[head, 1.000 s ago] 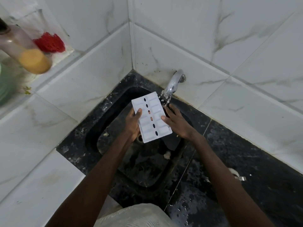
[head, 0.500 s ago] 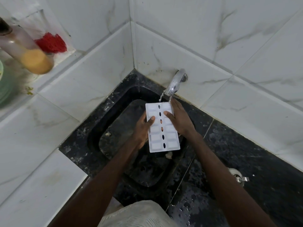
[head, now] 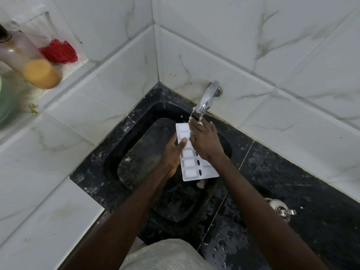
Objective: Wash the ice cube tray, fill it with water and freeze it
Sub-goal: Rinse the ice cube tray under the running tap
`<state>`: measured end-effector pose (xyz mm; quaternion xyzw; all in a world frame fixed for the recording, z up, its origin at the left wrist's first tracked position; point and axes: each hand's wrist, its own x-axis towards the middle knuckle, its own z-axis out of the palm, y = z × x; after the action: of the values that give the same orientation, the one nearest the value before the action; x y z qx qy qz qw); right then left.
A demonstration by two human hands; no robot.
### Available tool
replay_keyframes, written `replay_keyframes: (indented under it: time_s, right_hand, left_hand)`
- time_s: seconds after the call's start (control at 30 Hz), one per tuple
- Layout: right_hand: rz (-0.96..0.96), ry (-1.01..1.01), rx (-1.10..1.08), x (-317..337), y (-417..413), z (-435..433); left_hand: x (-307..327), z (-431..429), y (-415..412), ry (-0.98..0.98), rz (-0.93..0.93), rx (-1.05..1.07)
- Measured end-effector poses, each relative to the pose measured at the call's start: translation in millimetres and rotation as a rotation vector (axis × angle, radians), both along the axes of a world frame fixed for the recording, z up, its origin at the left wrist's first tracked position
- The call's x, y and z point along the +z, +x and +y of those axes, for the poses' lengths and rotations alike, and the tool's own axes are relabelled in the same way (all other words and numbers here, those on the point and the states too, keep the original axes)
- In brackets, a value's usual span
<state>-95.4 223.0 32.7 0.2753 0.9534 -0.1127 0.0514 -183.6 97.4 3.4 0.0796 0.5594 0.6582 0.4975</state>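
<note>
The white ice cube tray is held over the black sink, its far end under the running chrome tap. My left hand grips the tray's left edge, thumb on top. My right hand lies flat across the tray's upper right part, fingers reaching the far end where the water falls. The right hand hides most of the right column of cells.
A black stone counter lies right of the sink, with a metal fitting on it. On the white ledge at left stand a bottle with yellow liquid, a red scrubber and a green item.
The tray has swung from tilted toward the left to lying lengthwise under the tap. My right hand has slid from the tray's right edge up over its top surface.
</note>
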Motion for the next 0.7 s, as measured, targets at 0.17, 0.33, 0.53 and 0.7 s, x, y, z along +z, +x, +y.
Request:
replay_keyframes:
  time_s: [0.17,0.33,0.53,0.7]
  right_hand:
    - [-0.082,0.009,0.054,1.3,2.8,-8.5]
    - [-0.056,0.011,0.018,5.9,1.0,-3.6]
    - [-0.028,0.02,0.083,1.1,9.5,-13.1]
    - [-0.059,0.034,0.025,-0.2,3.3,-6.3]
  left_hand:
    - [-4.4,9.9,-0.4,-0.031,-0.046,0.124]
    - [4.7,17.6,-6.8,0.009,-0.02,0.088]
    - [-0.7,17.5,-21.4,-0.002,-0.038,0.171]
    - [5.8,25.5,-13.1,-0.009,-0.054,0.153]
